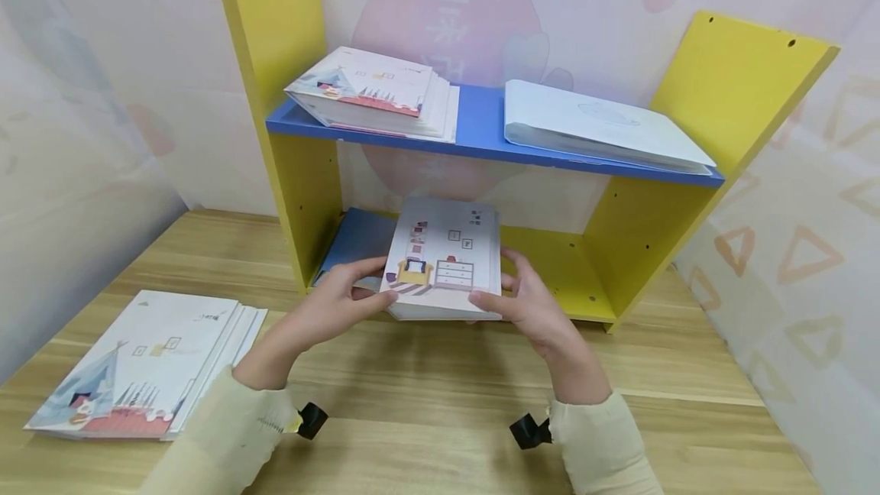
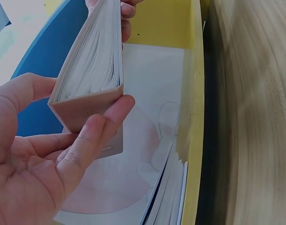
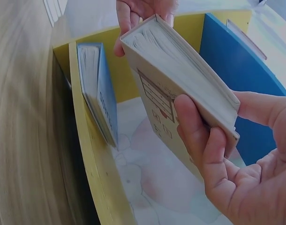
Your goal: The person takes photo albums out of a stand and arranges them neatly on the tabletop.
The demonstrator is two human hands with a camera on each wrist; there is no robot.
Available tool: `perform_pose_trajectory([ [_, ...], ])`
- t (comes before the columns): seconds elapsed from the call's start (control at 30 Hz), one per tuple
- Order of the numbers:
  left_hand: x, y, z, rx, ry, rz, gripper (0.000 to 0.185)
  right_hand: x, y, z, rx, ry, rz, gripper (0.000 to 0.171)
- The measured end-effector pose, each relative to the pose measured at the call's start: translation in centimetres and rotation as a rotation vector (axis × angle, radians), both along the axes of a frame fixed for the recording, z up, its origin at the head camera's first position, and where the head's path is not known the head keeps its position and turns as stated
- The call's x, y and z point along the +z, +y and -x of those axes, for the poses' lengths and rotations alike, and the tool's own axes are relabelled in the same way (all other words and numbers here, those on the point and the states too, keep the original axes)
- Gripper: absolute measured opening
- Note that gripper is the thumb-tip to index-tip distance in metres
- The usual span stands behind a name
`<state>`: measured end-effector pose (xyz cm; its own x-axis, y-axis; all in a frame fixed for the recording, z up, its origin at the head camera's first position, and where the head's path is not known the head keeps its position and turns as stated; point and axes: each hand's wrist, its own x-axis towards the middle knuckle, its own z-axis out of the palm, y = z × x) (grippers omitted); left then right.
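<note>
A thick white book (image 1: 440,266) with a drawn yellow armchair and chest of drawers on its cover is held level at the front of the lower shelf. My left hand (image 1: 337,300) grips its left edge, thumb on the cover. On the opposite edge, my right hand (image 1: 532,304) holds it the same way. The left wrist view shows the left-hand fingers (image 2: 86,140) against the spine. Page edges of the book (image 3: 180,61) face the camera in the right wrist view. Behind the left hand, a blue book (image 1: 360,235) lies at the lower shelf's left end, partly hidden.
The yellow shelf unit (image 1: 271,21) has a blue upper board (image 1: 477,117). On it lie a book stack (image 1: 374,86) at left and a pale album (image 1: 605,117) at right. More white books (image 1: 144,357) lie on the wooden table (image 1: 412,418) at left.
</note>
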<state>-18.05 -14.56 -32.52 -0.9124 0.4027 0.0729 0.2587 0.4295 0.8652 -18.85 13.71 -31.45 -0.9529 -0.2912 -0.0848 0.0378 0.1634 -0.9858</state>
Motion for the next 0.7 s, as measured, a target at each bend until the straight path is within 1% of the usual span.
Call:
perform_pose_trajectory([
  [0.27, 0.5, -0.9, -0.6, -0.023, 0.009, -0.047, 0.061, 0.4, -0.8, -0.7, -0.006, -0.025, 0.025, 0.095],
  [0.57, 0.8, -1.7, -1.2, -0.018, -0.007, -0.036, 0.061, 0.3, -1.7, -1.3, -0.015, -0.039, 0.046, 0.093],
  [0.7, 1.1, -2.0, -1.5, -0.014, 0.004, -0.041, 0.060, 0.5, -2.0, -1.6, -0.005, -0.028, 0.055, 0.093],
])
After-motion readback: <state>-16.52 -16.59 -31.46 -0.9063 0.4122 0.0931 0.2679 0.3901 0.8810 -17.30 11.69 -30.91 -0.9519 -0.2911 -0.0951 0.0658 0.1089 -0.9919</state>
